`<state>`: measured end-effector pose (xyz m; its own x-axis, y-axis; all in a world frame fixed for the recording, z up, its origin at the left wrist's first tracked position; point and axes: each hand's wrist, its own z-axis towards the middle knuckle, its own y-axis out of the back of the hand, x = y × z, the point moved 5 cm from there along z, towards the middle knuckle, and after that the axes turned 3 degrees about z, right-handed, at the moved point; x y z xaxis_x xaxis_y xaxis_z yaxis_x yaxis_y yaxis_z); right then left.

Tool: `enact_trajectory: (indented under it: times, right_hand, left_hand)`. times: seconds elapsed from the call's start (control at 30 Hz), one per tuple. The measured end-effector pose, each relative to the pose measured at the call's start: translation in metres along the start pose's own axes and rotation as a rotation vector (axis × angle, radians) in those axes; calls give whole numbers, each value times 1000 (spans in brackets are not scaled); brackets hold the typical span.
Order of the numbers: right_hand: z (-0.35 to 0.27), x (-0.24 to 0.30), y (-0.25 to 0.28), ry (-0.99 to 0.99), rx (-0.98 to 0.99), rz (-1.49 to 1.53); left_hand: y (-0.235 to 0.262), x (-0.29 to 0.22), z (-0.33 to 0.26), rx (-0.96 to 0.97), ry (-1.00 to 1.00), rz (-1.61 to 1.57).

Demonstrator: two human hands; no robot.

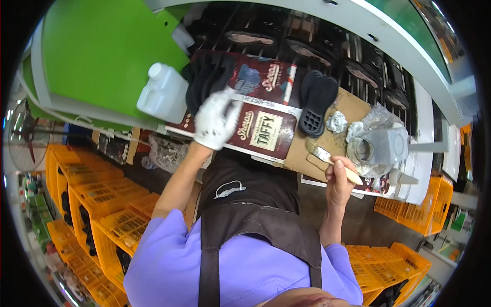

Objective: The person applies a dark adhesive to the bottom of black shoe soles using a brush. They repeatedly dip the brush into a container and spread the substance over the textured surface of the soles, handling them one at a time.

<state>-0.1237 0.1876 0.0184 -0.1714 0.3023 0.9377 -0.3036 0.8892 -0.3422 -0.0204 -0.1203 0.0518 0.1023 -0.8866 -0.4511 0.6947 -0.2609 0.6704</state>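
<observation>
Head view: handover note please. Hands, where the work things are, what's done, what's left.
Left hand: in a white glove, reaching onto the stack of black soles on the dark printed cardboard. Whether it grips one is hidden.
Right hand: bare, holding a small brush, bristles toward the bench.
One black sole lies tread up on the brown cardboard, apart from both hands. The grey pot stands right of the brush, with a white jug left of the stack.
Done: one sole laid out. Whether it is coated cannot be told.
Left: likely brushing the stacked soles.
</observation>
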Motion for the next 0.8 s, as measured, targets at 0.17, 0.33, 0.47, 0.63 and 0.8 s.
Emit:
enact_trajectory:
  times: [0.17, 0.33, 0.47, 0.63, 0.8]
  right_hand:
    - [-4, 5, -8, -16, 24, -16]
    - [-8, 7, -6, -21, 47, -46]
    - [-12, 7, -4, -47, 25, -39]
    - [-13, 6, -2, -58, 35, -7]
    - [-14, -5, -5, -145, 41, -9]
  left_hand:
    - [-22, 54, 46, 168, 45, 514]
    - [-60, 94, 69, 423, 57, 716]
    - [-76, 117, 84, 533, 162, 787]
    - [-83, 114, 76, 487, 136, 765]
    - [-79, 122, 75, 467, 141, 722]
